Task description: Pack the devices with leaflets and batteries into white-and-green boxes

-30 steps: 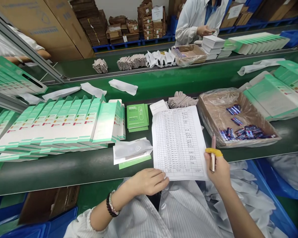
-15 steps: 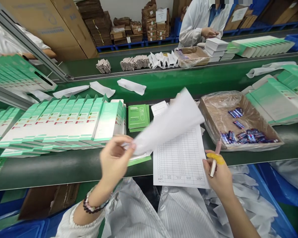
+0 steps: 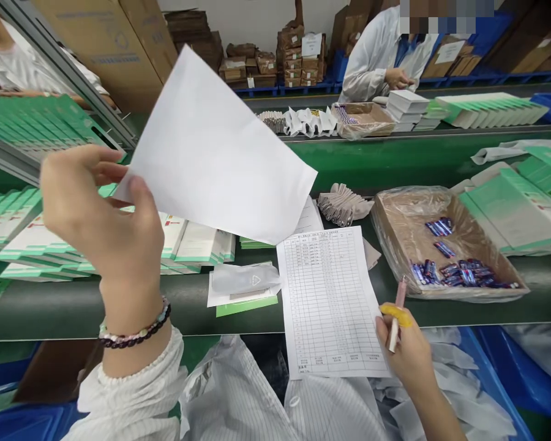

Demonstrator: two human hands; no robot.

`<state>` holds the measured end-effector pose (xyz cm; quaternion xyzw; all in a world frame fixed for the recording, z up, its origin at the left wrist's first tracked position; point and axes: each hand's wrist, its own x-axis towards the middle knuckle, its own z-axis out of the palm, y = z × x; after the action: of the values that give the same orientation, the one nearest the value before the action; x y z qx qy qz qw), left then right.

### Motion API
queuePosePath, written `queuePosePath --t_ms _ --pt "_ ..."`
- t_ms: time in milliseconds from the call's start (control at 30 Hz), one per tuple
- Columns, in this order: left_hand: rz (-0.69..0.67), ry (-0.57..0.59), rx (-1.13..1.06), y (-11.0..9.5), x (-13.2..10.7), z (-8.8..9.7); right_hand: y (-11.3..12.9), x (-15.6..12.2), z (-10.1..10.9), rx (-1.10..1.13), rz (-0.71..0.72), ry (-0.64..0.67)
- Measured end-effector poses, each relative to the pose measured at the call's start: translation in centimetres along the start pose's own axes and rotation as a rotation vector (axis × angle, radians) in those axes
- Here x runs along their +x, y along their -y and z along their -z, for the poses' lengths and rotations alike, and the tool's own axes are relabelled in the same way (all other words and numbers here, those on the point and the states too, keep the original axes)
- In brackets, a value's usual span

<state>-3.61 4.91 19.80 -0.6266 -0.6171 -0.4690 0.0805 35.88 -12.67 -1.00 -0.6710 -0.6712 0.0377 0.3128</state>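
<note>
My left hand (image 3: pixel 105 208) pinches the corner of a white sheet of paper (image 3: pixel 215 147), raised over the row of boxes; its visible side looks blank. My right hand (image 3: pixel 406 349), a yellow wrap on one finger, holds a pen (image 3: pixel 401 294) with its tip pointing up. Its thumb and fingers are also at the right edge of a printed form (image 3: pixel 326 306), a table grid with some filled rows at the top. Left of the form, a frosted pouch (image 3: pixel 243 280) lies on white paper and a green booklet (image 3: pixel 245 305).
Green-and-white boxes (image 3: pixel 202 245) stand in a row on the left. A plastic-lined carton (image 3: pixel 388 239) with batteries (image 3: pixel 468 272) is at right, beside grey-beige folded pieces (image 3: pixel 342 205). White pouches (image 3: pixel 463 398) fill a blue bin below. A co-worker (image 3: pixel 371 55) sits across the line.
My left hand has moved left and up, lifting the paper off the form and unfolding it to face me. The right hand with the pen stays by the form, slightly lower in view.
</note>
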Motion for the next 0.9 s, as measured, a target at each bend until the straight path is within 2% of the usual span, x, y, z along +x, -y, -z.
queuePosePath --t_ms 100,167,267,300,333,367,433,467,533,633,700,800,833,900 --pt "-0.116 -0.024 0.200 -0.1 0.3 -0.3 0.0 0.1 0.0 -0.004 0.026 -0.002" --pt "-0.210 -0.021 0.197 -0.3 0.0 -0.9 0.0 0.1 0.0 0.014 0.045 -0.015" --pt "-0.481 -0.085 0.084 -1.9 -2.5 -2.8 0.0 0.0 0.2 0.015 0.059 0.002" --pt "-0.577 -0.038 0.008 -2.9 -4.1 -3.7 -0.1 -0.1 0.2 0.010 0.053 0.018" --pt "-0.681 0.073 -0.086 -4.1 -6.1 -4.6 -0.1 -0.2 0.3 0.006 0.044 0.032" --pt "-0.787 0.269 -0.154 -5.3 -8.3 -5.6 -0.1 -0.4 0.3 0.003 0.036 0.048" --pt "-0.975 0.586 -0.244 -7.6 -13.1 -7.6 -0.2 -0.9 0.3 0.000 0.029 0.070" --pt "-1.002 0.718 -0.258 -8.4 -15.4 -8.6 -0.2 -1.2 0.2 0.001 0.033 0.078" --pt "-0.973 0.909 -0.220 -9.4 -19.1 -10.1 -0.4 -1.9 0.3 0.010 0.048 0.091" --pt "-0.926 1.072 -0.153 -9.4 -22.3 -11.3 -0.6 -2.8 0.7 0.020 0.064 0.085" --pt "-0.949 1.105 -0.121 -8.9 -23.4 -11.3 -0.5 -2.9 1.5 0.009 0.056 0.011" --pt "-0.995 1.026 -0.060 -8.1 -24.7 -11.0 0.4 -1.7 2.6 0.157 -0.054 -0.149" --pt "-1.007 0.976 -0.042 -7.9 -25.2 -10.8 0.9 -0.9 2.7 0.261 -0.106 -0.161" --pt "-1.026 0.869 -0.017 -7.6 -26.1 -10.7 1.9 1.2 2.3 0.500 -0.188 -0.095"
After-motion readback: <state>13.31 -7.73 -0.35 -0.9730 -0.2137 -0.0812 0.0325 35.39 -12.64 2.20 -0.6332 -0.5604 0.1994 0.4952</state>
